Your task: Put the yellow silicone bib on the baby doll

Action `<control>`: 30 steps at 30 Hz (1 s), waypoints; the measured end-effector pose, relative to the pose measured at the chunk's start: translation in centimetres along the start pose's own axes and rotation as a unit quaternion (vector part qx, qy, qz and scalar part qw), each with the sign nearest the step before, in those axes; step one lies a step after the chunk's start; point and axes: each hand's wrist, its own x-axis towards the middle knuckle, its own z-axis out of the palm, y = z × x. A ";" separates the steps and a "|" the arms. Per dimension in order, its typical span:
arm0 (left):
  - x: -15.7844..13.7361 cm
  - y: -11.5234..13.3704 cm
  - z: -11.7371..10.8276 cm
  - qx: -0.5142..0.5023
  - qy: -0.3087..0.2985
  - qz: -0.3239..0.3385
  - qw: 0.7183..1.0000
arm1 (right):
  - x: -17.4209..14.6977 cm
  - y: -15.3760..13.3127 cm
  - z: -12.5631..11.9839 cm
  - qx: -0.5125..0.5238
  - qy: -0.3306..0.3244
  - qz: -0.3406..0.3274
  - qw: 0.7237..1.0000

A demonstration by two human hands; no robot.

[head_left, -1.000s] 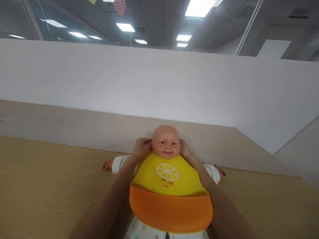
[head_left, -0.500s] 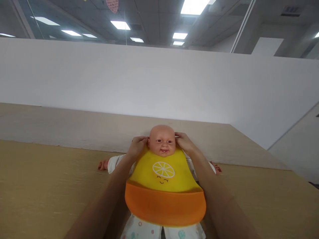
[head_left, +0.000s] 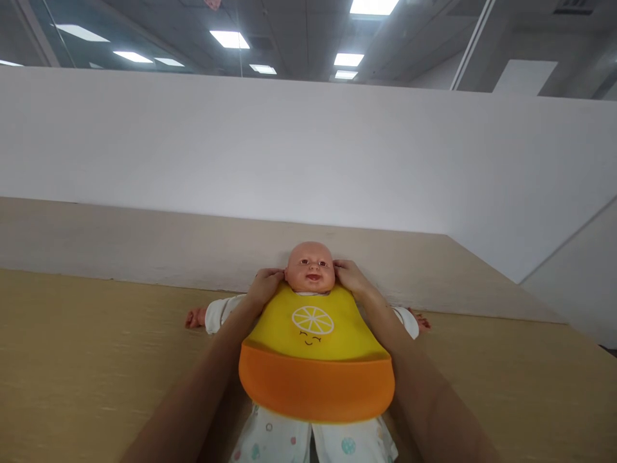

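head view: person's hands, two: one left hand, one right hand, bare, set either side of the neck of one doll. each has its fingers bent inward at a top corner of one bib, the fingertips partly hidden beside the doll's head; whether they grip the bib or only touch it, cannot tell. bib, one: laid over the doll's chest, between the person's two forearms; upper part yellow, printed with one white citrus slice, below it two curved closed eyes and one small smile in dark line; lower part one wide orange pocket, rounded underneath. doll, one: bald, face up, arms spread; two white sleeves, one pair of white trousers with coloured dots. support, one: wood-toned tabletop. behind: one pale ledge, one white partition.
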 end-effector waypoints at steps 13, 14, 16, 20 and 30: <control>0.2 0.0 -0.4 0.101 0.073 0.041 0.991 | 0.4 1.0 0.3 0.123 0.004 0.048 0.991; 0.3 0.0 -0.4 0.098 0.073 0.042 0.992 | 0.4 0.9 0.3 0.133 0.006 0.050 0.990; 0.4 -0.2 -0.4 0.091 0.076 0.044 0.992 | 0.2 0.7 0.3 0.155 0.007 0.050 0.987; 0.5 -0.4 -0.5 0.084 0.072 0.047 0.993 | 0.0 0.4 0.5 0.190 0.003 0.046 0.981; 0.4 -0.2 -0.4 0.109 0.076 0.041 0.990 | 0.3 0.9 0.7 0.145 0.015 0.026 0.989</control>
